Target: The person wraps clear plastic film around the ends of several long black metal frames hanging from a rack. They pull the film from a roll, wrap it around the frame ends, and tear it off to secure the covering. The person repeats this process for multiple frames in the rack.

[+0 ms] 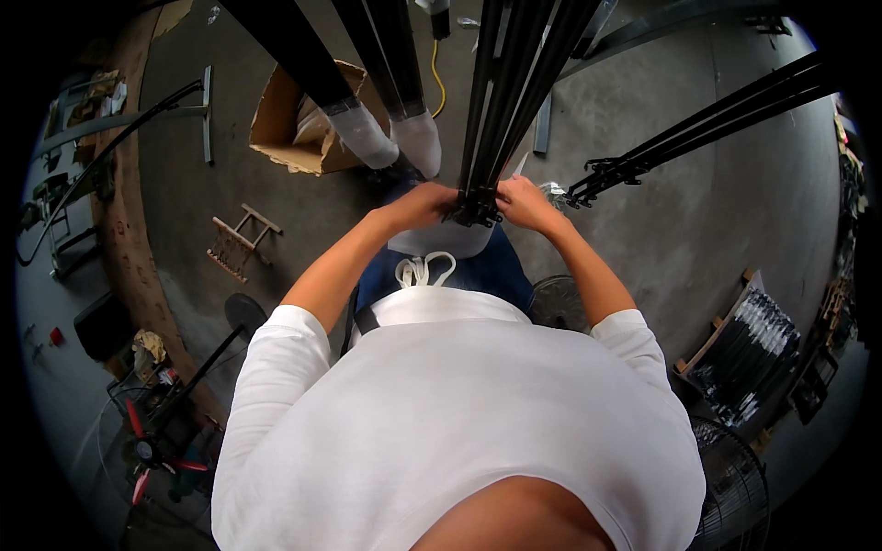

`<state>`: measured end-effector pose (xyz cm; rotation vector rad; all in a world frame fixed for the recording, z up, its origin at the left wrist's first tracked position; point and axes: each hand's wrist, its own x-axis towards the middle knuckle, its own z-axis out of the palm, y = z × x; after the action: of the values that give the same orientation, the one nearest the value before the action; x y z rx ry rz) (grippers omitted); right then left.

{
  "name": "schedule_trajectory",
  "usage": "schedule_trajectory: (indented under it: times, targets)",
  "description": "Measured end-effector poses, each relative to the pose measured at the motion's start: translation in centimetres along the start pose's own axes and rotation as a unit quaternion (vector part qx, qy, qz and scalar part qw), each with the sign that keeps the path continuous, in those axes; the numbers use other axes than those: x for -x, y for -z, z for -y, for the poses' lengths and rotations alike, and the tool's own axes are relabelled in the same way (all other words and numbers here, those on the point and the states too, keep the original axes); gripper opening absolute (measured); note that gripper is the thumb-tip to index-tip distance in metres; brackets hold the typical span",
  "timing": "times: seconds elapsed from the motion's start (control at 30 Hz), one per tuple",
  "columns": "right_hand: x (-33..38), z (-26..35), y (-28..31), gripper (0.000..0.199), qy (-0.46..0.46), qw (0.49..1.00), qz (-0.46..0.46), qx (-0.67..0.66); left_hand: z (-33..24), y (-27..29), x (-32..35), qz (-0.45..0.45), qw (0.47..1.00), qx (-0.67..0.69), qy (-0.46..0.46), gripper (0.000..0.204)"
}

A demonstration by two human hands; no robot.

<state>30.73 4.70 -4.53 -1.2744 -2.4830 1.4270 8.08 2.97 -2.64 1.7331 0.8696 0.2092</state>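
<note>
Between my hands hangs the lower end of a bundle of long black metal bars [487, 138], with small brackets and holes at the tip. My left hand [427, 204] is closed on the left side of that end, its fingertips partly hidden. From the right, my right hand [526, 202] closes against the same end with curled fingers. A thin pale pointed piece [521, 165] shows just above my right hand; whether I hold it cannot be told. To the left, other black bars [292, 50] have their ends wrapped in white translucent plastic [364, 136].
More black bars [698, 129] with end brackets slant in from the right. An open cardboard box [285, 161] and a small wooden stool [243, 241] stand on the left floor. A stack of black bars [749, 354] lies at right, near a black fan [735, 477].
</note>
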Motion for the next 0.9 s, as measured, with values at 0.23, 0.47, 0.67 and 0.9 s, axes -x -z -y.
schedule_trajectory:
  times: [0.23,0.47,0.67,0.9]
  targets:
    - [0.9,0.4,-0.8,0.015,0.079,0.985,-0.086,-0.126,-1.4,1.6,0.3,0.073,0.996,-0.035,0.024,0.014]
    - [1.7,2.0,-1.1,0.018,0.069,0.960,-0.119,-0.244,-3.2,3.8,1.3,-0.007,1.000,-0.006,0.012,0.019]
    - [1.4,3.1,1.9,0.015,0.101,0.973,-0.196,-0.068,-3.0,1.2,2.4,-0.186,0.982,-0.024,-0.012,0.023]
    - [0.8,5.0,5.6,0.023,0.151,0.969,-0.184,0.066,-4.9,1.7,2.7,-0.212,0.965,-0.112,0.104,0.016]
